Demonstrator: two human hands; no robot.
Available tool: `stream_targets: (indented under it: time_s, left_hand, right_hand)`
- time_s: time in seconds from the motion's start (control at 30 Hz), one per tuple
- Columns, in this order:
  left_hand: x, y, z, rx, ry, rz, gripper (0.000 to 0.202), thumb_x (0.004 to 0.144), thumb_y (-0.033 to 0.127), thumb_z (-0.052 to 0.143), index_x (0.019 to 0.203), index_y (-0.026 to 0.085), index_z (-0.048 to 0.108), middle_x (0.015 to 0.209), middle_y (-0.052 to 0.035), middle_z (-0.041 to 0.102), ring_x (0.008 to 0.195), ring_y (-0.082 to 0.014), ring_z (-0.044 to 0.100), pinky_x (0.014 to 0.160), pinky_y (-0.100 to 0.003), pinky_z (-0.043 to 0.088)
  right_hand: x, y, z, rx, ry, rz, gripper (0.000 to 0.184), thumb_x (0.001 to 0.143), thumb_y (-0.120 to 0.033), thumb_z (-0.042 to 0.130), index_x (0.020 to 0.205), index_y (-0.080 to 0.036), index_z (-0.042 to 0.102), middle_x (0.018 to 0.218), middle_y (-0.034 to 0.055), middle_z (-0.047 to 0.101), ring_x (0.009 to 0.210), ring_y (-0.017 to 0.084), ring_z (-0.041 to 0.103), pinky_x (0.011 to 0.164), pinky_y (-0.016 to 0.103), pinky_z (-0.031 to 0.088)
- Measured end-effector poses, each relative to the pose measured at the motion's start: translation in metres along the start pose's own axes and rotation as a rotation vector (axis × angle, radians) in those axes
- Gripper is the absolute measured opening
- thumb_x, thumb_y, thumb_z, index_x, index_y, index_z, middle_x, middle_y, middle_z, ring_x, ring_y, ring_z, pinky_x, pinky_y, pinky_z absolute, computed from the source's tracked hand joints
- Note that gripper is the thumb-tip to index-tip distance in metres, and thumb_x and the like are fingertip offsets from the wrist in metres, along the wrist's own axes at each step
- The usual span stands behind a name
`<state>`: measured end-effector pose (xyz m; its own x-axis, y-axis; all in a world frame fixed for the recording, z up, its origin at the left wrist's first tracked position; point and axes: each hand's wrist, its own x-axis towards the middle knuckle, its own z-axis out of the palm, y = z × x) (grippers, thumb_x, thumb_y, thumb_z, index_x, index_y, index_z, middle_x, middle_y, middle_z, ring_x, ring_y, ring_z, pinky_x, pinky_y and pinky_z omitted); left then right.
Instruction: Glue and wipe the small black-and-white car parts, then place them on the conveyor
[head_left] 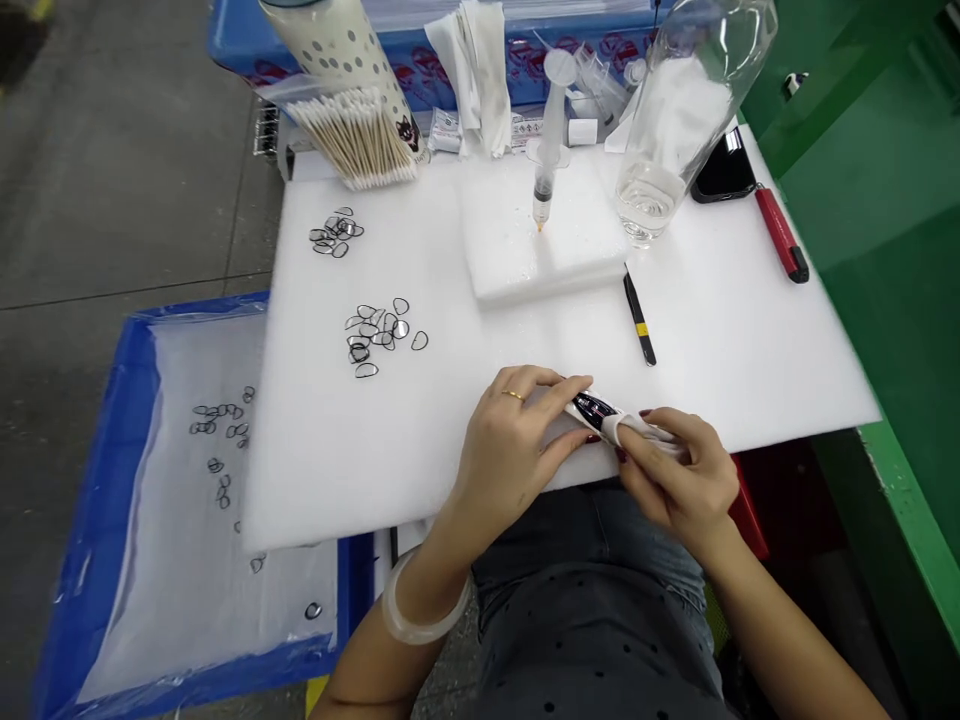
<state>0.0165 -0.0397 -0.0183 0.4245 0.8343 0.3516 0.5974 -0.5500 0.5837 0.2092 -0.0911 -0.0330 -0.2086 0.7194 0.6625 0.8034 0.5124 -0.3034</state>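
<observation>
Near the front edge of the white foam board [322, 440], my left hand [510, 440] pinches a glossy black piece [594, 408] between thumb and fingers. White material lies around part of that piece. My right hand [682, 470] is closed on a white cloth [652, 432], which is drawn over a fingertip and pressed against the black piece. The piece's full shape is hidden by fingers and cloth. Beyond my hands lie black tweezers [639, 320] with a yellow band. Two loose groups of thin black-edged rings [382, 335] rest on the board's left side.
A syringe [551, 130] stands tip-down on a white foam block [495, 250]. Behind are cotton swabs [356, 135], a dotted bottle [345, 50] and a clear bottle [660, 160]. A phone [724, 170] and red-handled cutter [780, 230] lie right; a blue tray [94, 500] with more rings sits lower left.
</observation>
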Motion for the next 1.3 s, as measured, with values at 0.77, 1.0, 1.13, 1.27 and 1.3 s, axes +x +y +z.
stream_targets:
  time_s: [0.77,1.0,1.13,1.27,1.3]
  left_hand:
    - [-0.007,-0.006,-0.008,-0.061,0.048,-0.102,0.033,0.094,0.015,0.050,0.125,0.022,0.060,0.114,-0.0072,0.062,0.107,-0.0222,0.058,0.090,-0.040,0.055]
    - [-0.010,-0.008,-0.004,-0.015,0.022,-0.063,0.026,0.094,0.022,0.053,0.117,0.024,0.064,0.116,-0.0077,0.062,0.110,-0.0251,0.058,0.087,-0.043,0.060]
    - [-0.009,-0.015,0.000,0.054,0.063,0.035,0.026,0.093,0.022,0.054,0.117,0.023,0.065,0.115,-0.0090,0.063,0.106,-0.0260,0.060,0.082,-0.043,0.061]
    - [-0.009,-0.019,0.004,0.096,0.045,0.052,0.026,0.092,0.023,0.056,0.116,0.025,0.066,0.114,-0.0086,0.064,0.105,-0.0254,0.062,0.080,-0.041,0.062]
    - [-0.009,-0.020,0.004,0.101,0.042,0.045,0.025,0.092,0.023,0.056,0.115,0.025,0.066,0.114,-0.0085,0.064,0.105,-0.0252,0.062,0.080,-0.040,0.062]
  right_hand:
    - [0.047,0.000,-0.010,0.033,-0.294,0.178,0.052,0.089,-0.019,0.057,0.139,-0.017,0.044,0.099,0.0073,0.071,0.084,0.023,0.065,0.075,0.039,0.051]
    - [-0.008,0.184,-0.143,-0.467,0.075,0.713,0.039,0.072,-0.035,0.075,0.109,-0.025,0.070,0.080,0.0062,0.075,0.062,0.018,0.068,0.053,0.028,0.045]
    - [-0.027,0.249,-0.194,-0.601,0.175,0.757,0.021,0.058,-0.030,0.081,0.056,-0.022,0.062,0.042,0.0024,0.057,0.026,0.006,0.028,0.037,0.028,0.017]
    - [0.018,0.252,-0.166,-0.536,0.153,0.693,0.013,0.069,-0.032,0.073,0.067,-0.019,0.071,0.066,0.0137,0.070,0.039,0.012,0.046,0.040,0.029,0.026]
    - [0.037,0.249,-0.149,-0.480,0.099,0.669,0.015,0.073,-0.032,0.070,0.078,-0.019,0.075,0.080,0.0151,0.074,0.050,0.015,0.057,0.045,0.029,0.035]
